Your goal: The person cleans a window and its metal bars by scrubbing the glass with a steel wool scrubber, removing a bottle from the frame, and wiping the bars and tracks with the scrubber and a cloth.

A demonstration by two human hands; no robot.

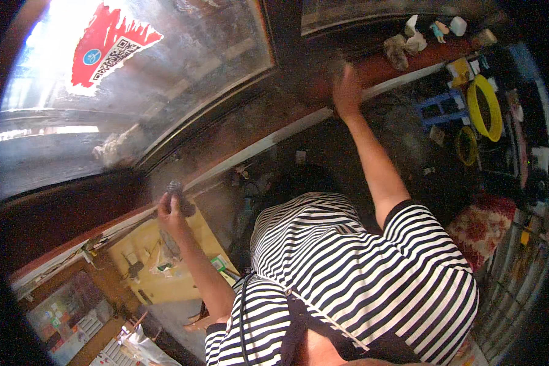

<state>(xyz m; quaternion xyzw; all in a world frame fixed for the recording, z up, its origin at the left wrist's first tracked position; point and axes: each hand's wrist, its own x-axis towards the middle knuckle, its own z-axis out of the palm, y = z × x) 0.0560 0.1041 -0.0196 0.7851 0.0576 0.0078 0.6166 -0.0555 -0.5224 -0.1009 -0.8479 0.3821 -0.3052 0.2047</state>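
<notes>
My left hand [170, 215] is raised beside the reddish-brown window sill [251, 130], with a small dark object [174, 186] pinched at its fingertips. The object's top looks ridged and shiny; its kind is unclear. Farther along the sill is my right hand [347, 94], arm stretched forward and blurred. Whether it holds anything cannot be made out. To its right on the sill lie a grey-brown rag [395, 51] and a crumpled white cloth or tissue [415, 37]. Dusty window glass [201, 59] in a dark frame rises ahead on the left.
A torn red sticker [89, 50] with a printed code clings to the glass. A small figurine [438, 32] and a white block [458, 26] stand on the sill. Below are a yellow table [201, 242] with clutter, a yellow plastic ring or basin [496, 123] and a red patterned cloth [480, 228].
</notes>
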